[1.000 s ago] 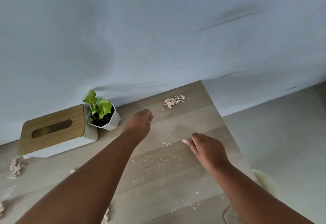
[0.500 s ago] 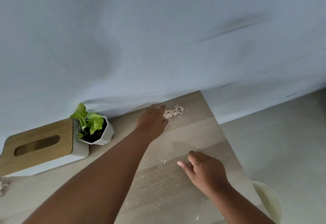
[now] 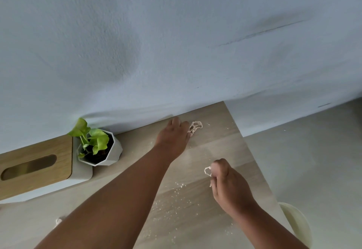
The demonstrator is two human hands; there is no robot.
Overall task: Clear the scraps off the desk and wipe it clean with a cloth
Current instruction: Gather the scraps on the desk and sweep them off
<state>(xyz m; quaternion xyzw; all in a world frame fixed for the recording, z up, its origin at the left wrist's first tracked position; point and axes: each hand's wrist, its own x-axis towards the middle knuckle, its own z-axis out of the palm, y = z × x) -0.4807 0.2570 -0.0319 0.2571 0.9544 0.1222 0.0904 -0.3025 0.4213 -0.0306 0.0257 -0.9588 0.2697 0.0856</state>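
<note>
Nothing here carries writing I can read: the tissue box (image 3: 37,167) with its wooden lid is unmarked, the white plant pot (image 3: 109,153) is plain, and the wall (image 3: 176,42) shows only scuffs.

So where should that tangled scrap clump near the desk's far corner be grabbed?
Pinch the scrap clump at its bunched lower-left end, coming from the left, where the left hand already touches it. It lies flat and loopy on the desk, so a fingertip pinch probably gathers it best.
</note>
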